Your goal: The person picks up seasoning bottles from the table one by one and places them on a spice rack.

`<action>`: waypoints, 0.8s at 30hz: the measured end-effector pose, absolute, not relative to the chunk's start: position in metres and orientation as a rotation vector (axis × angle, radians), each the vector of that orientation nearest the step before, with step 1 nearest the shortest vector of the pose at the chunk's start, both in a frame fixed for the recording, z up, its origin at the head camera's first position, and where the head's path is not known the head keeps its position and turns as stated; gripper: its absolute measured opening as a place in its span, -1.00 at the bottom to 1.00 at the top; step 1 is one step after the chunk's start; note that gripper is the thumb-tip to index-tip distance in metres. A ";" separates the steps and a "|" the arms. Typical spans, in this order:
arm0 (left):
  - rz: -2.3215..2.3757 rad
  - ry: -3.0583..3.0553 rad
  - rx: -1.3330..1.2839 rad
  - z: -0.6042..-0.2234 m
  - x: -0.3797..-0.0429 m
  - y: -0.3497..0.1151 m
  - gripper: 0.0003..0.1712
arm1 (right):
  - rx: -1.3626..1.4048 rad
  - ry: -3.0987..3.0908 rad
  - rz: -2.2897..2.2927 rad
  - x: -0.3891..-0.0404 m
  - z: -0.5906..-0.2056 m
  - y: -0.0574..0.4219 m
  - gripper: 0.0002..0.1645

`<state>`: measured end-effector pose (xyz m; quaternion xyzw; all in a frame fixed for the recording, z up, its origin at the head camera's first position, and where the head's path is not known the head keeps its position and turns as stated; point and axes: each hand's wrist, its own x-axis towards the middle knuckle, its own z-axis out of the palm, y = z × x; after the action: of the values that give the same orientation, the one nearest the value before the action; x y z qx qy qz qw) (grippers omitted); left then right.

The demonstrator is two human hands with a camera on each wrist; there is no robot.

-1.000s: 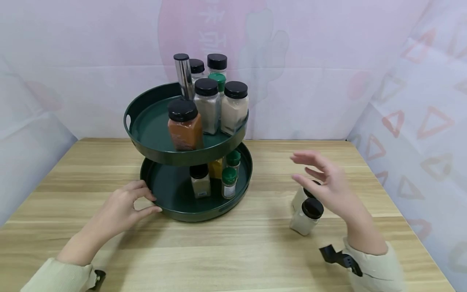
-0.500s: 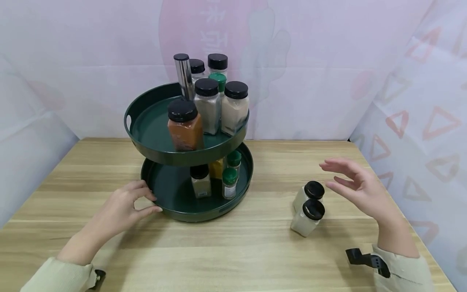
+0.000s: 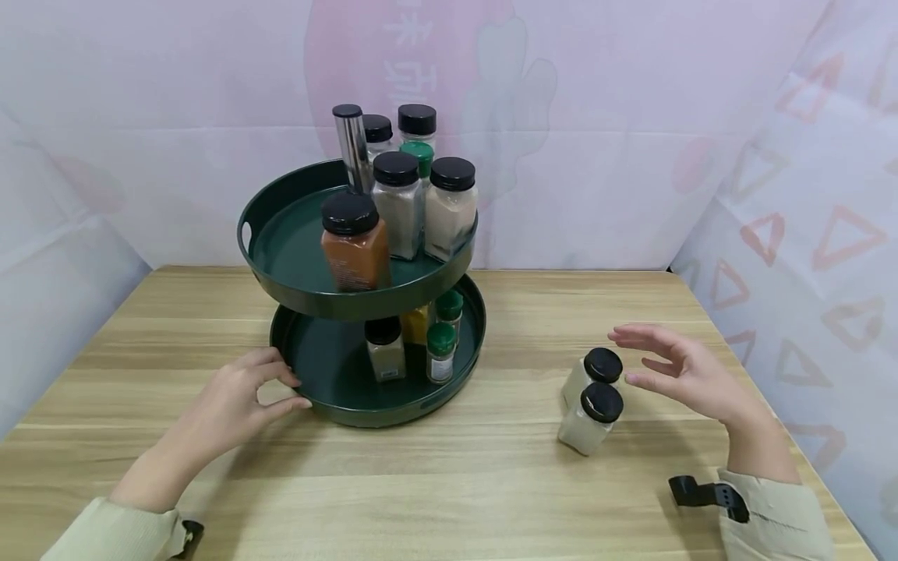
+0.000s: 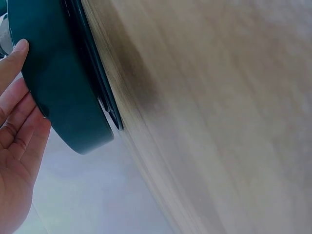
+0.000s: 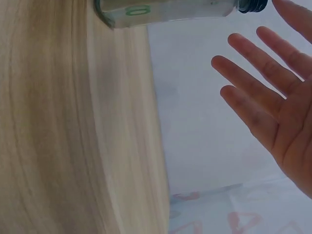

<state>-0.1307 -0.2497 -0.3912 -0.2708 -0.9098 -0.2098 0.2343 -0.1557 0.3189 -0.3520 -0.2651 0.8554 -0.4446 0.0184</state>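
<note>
A dark green two-tier rotating tray stands at the left, its lower tier (image 3: 379, 416) on the wooden table and its upper tier (image 3: 330, 302) above. My left hand (image 3: 235, 401) holds the lower tier's rim (image 4: 63, 87) at the left, thumb and fingertips against it. To the right, two pale spice jars with black caps stand side by side: the nearer jar (image 3: 585, 428) and the farther jar (image 3: 577, 380). Just right of them my right hand (image 3: 677, 374) hovers with fingers spread, apart from the jars. In the right wrist view its palm shows bare beside a jar (image 5: 170, 12).
On the upper tier stand several black-capped jars, including an orange-brown one (image 3: 358, 257), around a metal post (image 3: 353, 152). The lower tier bears a black-capped jar (image 3: 388, 361) and green-capped bottles like this one (image 3: 440, 366). A printed cloth (image 3: 589, 156) hangs behind the table.
My right hand has moved right, away from above the two jars, then sunk slightly beside them. My left hand stays at the lower tier's rim; the tray and jars have not moved.
</note>
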 end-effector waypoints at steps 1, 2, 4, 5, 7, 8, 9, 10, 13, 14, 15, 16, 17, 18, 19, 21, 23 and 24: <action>-0.576 -2.497 -0.743 -0.391 -0.131 -0.250 -0.68 | -0.835 2.649 -1.375 -0.157 -0.353 0.319 -0.35; -0.578 -2.497 -0.743 -0.392 -0.131 -0.250 -0.68 | -0.852 2.637 -1.370 -0.157 -0.355 0.319 -0.35; -0.582 -2.494 -0.745 -0.392 -0.131 -0.250 -0.68 | -0.884 2.608 -1.365 -0.159 -0.359 0.318 -0.33; -0.583 -2.491 -0.746 -0.392 -0.131 -0.250 -0.67 | -0.896 2.594 -1.362 -0.160 -0.361 0.317 -0.33; -0.586 -2.484 -0.751 -0.393 -0.131 -0.250 -0.67 | -0.903 2.560 -1.359 -0.161 -0.364 0.316 -0.31; -0.587 -2.480 -0.753 -0.393 -0.132 -0.250 -0.67 | -0.904 2.542 -1.357 -0.162 -0.366 0.315 -0.30; -0.587 -2.477 -0.756 -0.393 -0.132 -0.250 -0.66 | -0.903 2.527 -1.354 -0.163 -0.368 0.314 -0.30; -0.587 -2.474 -0.758 -0.393 -0.132 -0.251 -0.66 | -0.905 2.515 -1.351 -0.164 -0.370 0.313 -0.31; -0.584 -2.475 -0.756 -0.394 -0.133 -0.251 -0.66 | -0.920 2.460 -1.379 -0.167 -0.375 0.310 -0.32; -0.582 -2.477 -0.755 -0.394 -0.133 -0.251 -0.66 | -0.924 2.445 -1.391 -0.168 -0.377 0.308 -0.33; -0.578 -2.482 -0.753 -0.393 -0.133 -0.251 -0.67 | -0.926 2.433 -1.400 -0.169 -0.379 0.307 -0.34; -0.575 -2.489 -0.748 -0.393 -0.132 -0.250 -0.67 | -0.926 2.426 -1.405 -0.170 -0.381 0.305 -0.34; -0.571 -2.495 -0.744 -0.392 -0.132 -0.250 -0.67 | -0.923 2.422 -1.404 -0.171 -0.383 0.304 -0.34; -0.568 -2.499 -0.742 -0.392 -0.132 -0.250 -0.67 | -0.918 2.424 -1.398 -0.171 -0.384 0.303 -0.34; -0.565 -2.503 -0.741 -0.392 -0.132 -0.250 -0.67 | -0.912 2.428 -1.391 -0.172 -0.385 0.302 -0.34; -0.561 -2.510 -0.736 -0.391 -0.132 -0.249 -0.68 | -0.889 2.431 -1.378 -0.172 -0.386 0.302 -0.34; -0.561 -2.510 -0.739 -0.391 -0.132 -0.250 -0.68 | -0.875 2.429 -1.379 -0.172 -0.387 0.302 -0.35; -0.560 -2.511 -0.739 -0.391 -0.132 -0.250 -0.68 | -0.870 2.427 -1.384 -0.171 -0.387 0.302 -0.35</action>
<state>-0.1320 -0.2495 -0.3906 -0.2688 -0.9128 -0.2037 0.2305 -0.1712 0.3016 -0.3870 -0.2955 0.8246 -0.4702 0.1078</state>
